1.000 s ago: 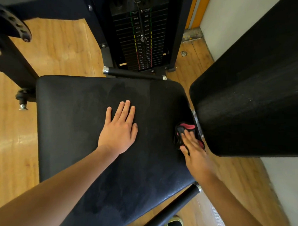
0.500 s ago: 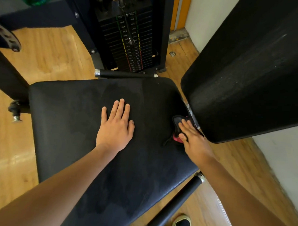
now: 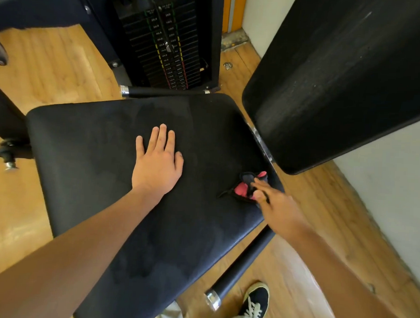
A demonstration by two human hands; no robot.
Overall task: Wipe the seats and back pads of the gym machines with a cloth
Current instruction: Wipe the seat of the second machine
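A person's left hand (image 3: 157, 165) lies flat mid-seat, fingers straight and close together. The right hand (image 3: 277, 207) presses a red-and-black cloth (image 3: 245, 187) at the seat (image 3: 90, 154) right edge, below the back pad (image 3: 337, 87); its grip is blurred. Best to keep firm overlapping strokes. No containers visible

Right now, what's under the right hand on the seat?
A red and dark cloth lies under the right hand's fingers, on the seat pad near its right edge. The part beneath the fingers is hidden.
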